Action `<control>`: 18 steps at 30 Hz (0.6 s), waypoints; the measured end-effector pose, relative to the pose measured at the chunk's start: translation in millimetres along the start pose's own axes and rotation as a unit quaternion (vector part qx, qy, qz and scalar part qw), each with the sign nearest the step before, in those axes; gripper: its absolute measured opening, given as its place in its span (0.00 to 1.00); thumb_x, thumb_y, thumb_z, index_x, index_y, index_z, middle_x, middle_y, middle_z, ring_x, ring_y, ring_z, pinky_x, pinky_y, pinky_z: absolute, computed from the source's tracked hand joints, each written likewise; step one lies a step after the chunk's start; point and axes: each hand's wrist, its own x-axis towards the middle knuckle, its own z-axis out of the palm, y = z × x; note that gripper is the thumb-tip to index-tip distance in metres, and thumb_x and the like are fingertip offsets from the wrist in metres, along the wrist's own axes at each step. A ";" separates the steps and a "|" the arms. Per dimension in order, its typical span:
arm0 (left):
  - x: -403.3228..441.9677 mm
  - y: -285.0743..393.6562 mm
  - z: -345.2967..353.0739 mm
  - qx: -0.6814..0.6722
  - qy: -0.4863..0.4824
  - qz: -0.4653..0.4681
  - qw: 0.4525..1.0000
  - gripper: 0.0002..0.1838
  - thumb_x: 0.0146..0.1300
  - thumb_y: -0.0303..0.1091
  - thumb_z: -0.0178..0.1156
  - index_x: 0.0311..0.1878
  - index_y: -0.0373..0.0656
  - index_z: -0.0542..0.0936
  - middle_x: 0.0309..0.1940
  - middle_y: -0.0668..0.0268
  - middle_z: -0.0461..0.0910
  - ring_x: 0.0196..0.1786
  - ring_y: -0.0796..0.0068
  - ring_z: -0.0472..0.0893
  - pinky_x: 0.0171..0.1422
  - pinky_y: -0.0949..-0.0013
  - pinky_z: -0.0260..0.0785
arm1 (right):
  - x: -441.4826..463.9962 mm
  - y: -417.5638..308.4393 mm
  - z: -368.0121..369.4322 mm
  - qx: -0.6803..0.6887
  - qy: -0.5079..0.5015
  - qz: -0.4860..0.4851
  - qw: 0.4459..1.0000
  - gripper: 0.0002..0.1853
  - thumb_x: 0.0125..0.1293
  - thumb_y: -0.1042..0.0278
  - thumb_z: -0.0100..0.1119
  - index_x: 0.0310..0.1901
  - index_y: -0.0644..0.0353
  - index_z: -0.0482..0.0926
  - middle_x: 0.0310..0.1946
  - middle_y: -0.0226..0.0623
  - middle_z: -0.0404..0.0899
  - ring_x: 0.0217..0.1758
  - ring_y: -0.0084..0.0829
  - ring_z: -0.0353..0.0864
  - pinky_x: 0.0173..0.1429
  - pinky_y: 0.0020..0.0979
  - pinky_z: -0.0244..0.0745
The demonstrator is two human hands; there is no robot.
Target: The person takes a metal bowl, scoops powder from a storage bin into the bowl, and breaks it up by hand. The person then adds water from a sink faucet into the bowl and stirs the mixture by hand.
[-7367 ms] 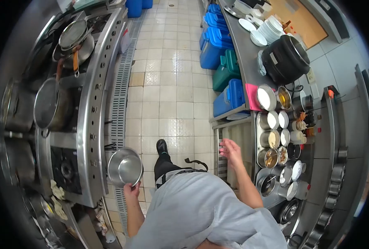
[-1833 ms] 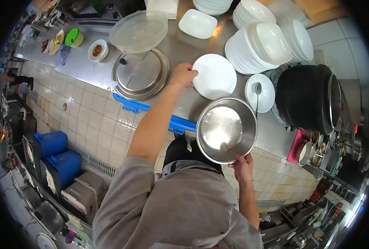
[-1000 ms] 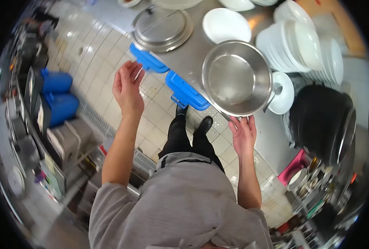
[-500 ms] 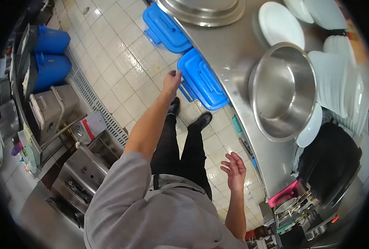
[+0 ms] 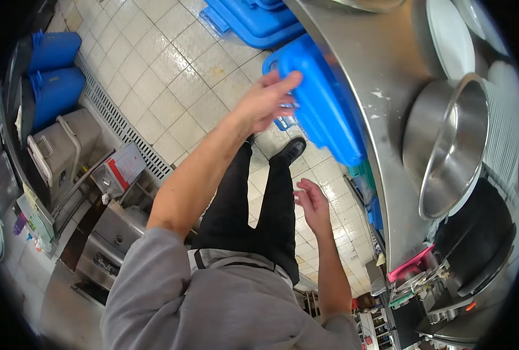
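Observation:
My left hand (image 5: pixel 268 100) grips the near edge of a blue lid (image 5: pixel 320 102), which is tilted up over a bin beside the steel counter (image 5: pixel 382 146). Part of a clear container with a blue label shows below that hand. My right hand (image 5: pixel 313 204) hangs over the tiled floor near my legs, fingers apart and slightly curled, with nothing in it. On the counter, the steel pot (image 5: pixel 452 146) stands by itself, touched by neither hand. Behind the pot is a white plate (image 5: pixel 451 38).
A second blue lid (image 5: pixel 256 20) lies farther along the counter's edge. Stacked white dishes (image 5: pixel 507 125) and a black cooker (image 5: pixel 475 239) are at the right. Blue bins (image 5: pixel 58 99), a grey bin (image 5: pixel 67 151) and a steel sink unit (image 5: pixel 110 239) line the left side.
My left hand let go of a plate, moved down to the blue lid, took hold of it and tilted it up. The pot was set on the counter, and my right hand released it.

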 end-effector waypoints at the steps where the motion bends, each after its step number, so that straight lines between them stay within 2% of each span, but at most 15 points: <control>1: 2.5 10.0 10.4 -0.003 0.001 0.002 1.000 0.24 0.67 0.49 0.67 0.59 0.46 0.75 0.52 0.68 0.79 0.50 0.74 0.79 0.54 0.64 0.75 | 12.0 -3.5 4.5 -0.004 -0.001 0.000 1.000 0.21 0.74 0.71 0.56 0.66 0.64 0.70 0.58 0.45 0.78 0.54 0.33 0.83 0.53 0.31 0.82; 3: 12.0 26.8 23.6 0.023 -0.094 0.029 0.995 0.20 0.69 0.45 0.66 0.57 0.45 0.77 0.48 0.69 0.81 0.43 0.76 0.81 0.49 0.67 0.76 | 33.5 -12.7 12.7 -0.200 0.011 -0.105 0.974 0.22 0.73 0.71 0.57 0.66 0.64 0.69 0.58 0.47 0.78 0.59 0.35 0.81 0.56 0.33 0.81; 4: 17.5 38.5 22.6 0.021 -0.096 0.031 0.995 0.20 0.69 0.45 0.66 0.57 0.45 0.77 0.48 0.69 0.81 0.43 0.76 0.81 0.49 0.67 0.76 | 47.0 -17.7 15.0 -0.206 0.016 -0.136 0.969 0.24 0.71 0.70 0.59 0.66 0.65 0.69 0.60 0.52 0.76 0.63 0.43 0.79 0.63 0.39 0.77; 5: 24.5 49.4 18.9 0.022 -0.114 0.052 0.992 0.19 0.69 0.43 0.65 0.57 0.43 0.77 0.46 0.70 0.81 0.41 0.77 0.81 0.46 0.68 0.76 | 63.4 -18.7 14.6 -0.207 0.018 -0.134 0.969 0.24 0.71 0.70 0.59 0.66 0.65 0.69 0.60 0.52 0.76 0.63 0.43 0.79 0.63 0.39 0.77; 7: 34.5 62.6 8.0 0.021 -0.131 0.074 0.988 0.18 0.70 0.41 0.65 0.56 0.42 0.76 0.44 0.71 0.81 0.38 0.77 0.81 0.43 0.68 0.76 | 101.3 -20.0 8.1 -0.365 0.058 -0.297 0.881 0.25 0.70 0.69 0.58 0.67 0.67 0.68 0.63 0.56 0.73 0.65 0.52 0.75 0.68 0.43 0.72; 8: 38.3 65.6 2.2 0.031 -0.126 0.072 0.989 0.17 0.70 0.40 0.65 0.56 0.42 0.76 0.43 0.71 0.81 0.39 0.77 0.81 0.43 0.68 0.76 | 116.1 -26.1 5.8 -0.367 0.057 -0.296 0.880 0.25 0.70 0.69 0.58 0.67 0.67 0.68 0.63 0.56 0.73 0.65 0.52 0.75 0.68 0.43 0.72; 10: 44.3 64.9 -5.6 0.018 -0.133 0.062 0.989 0.16 0.69 0.37 0.65 0.55 0.41 0.76 0.44 0.69 0.80 0.41 0.75 0.81 0.43 0.66 0.77 | 145.8 -37.9 4.6 -0.398 0.071 -0.276 0.872 0.27 0.70 0.67 0.58 0.67 0.69 0.67 0.64 0.60 0.72 0.66 0.58 0.73 0.70 0.45 0.68; 11: 41.1 65.9 -2.0 0.016 -0.130 0.059 0.990 0.16 0.69 0.37 0.65 0.55 0.41 0.76 0.44 0.69 0.80 0.41 0.75 0.81 0.43 0.66 0.77 | 160.5 -34.8 1.8 -0.385 0.066 -0.284 0.876 0.27 0.69 0.68 0.60 0.68 0.66 0.67 0.62 0.58 0.74 0.66 0.54 0.74 0.69 0.43 0.69; 13: 30.5 68.5 11.1 -0.028 -0.061 0.089 0.994 0.13 0.69 0.32 0.64 0.53 0.38 0.76 0.41 0.62 0.81 0.39 0.72 0.81 0.39 0.64 0.76 | 175.8 -34.1 5.0 -0.372 0.047 -0.203 0.905 0.28 0.70 0.67 0.60 0.68 0.67 0.66 0.61 0.59 0.75 0.66 0.55 0.74 0.68 0.43 0.69; 14: 44.7 67.5 6.0 -0.057 -0.165 0.096 0.980 0.17 0.67 0.28 0.64 0.55 0.31 0.76 0.47 0.60 0.81 0.46 0.69 0.82 0.51 0.62 0.78 | 173.5 -35.1 9.6 -0.374 0.041 -0.197 0.905 0.28 0.70 0.67 0.60 0.68 0.67 0.66 0.61 0.59 0.75 0.66 0.55 0.74 0.68 0.43 0.69; 15: 50.0 67.5 11.6 -0.062 -0.160 0.095 0.980 0.17 0.67 0.28 0.64 0.55 0.31 0.76 0.47 0.60 0.81 0.46 0.69 0.82 0.51 0.62 0.78 | 172.3 -40.6 13.7 -0.422 0.045 -0.196 0.884 0.27 0.71 0.65 0.59 0.68 0.67 0.66 0.61 0.59 0.75 0.66 0.53 0.75 0.68 0.42 0.69; 16: 56.8 70.0 20.3 -0.098 -0.236 0.124 0.959 0.15 0.64 0.23 0.63 0.53 0.31 0.76 0.43 0.60 0.81 0.43 0.68 0.82 0.45 0.64 0.77 | 172.9 -42.3 16.1 -0.469 0.050 -0.196 0.860 0.27 0.72 0.64 0.58 0.68 0.67 0.67 0.61 0.58 0.75 0.66 0.52 0.75 0.68 0.42 0.69; 17: 60.7 74.0 23.5 -0.134 -0.311 0.151 0.929 0.15 0.62 0.18 0.61 0.52 0.31 0.76 0.40 0.59 0.81 0.40 0.68 0.82 0.40 0.65 0.77 | 175.0 -38.4 14.3 -0.472 0.047 -0.194 0.859 0.27 0.72 0.64 0.58 0.68 0.67 0.67 0.61 0.58 0.75 0.66 0.52 0.75 0.68 0.42 0.69; 18: 72.5 79.2 16.8 -0.138 -0.310 0.151 0.929 0.15 0.62 0.18 0.61 0.52 0.31 0.76 0.40 0.59 0.81 0.40 0.68 0.82 0.40 0.65 0.77 | 178.4 -33.7 8.8 -0.425 0.049 -0.194 0.882 0.27 0.72 0.60 0.57 0.67 0.67 0.68 0.61 0.59 0.76 0.65 0.55 0.76 0.67 0.43 0.71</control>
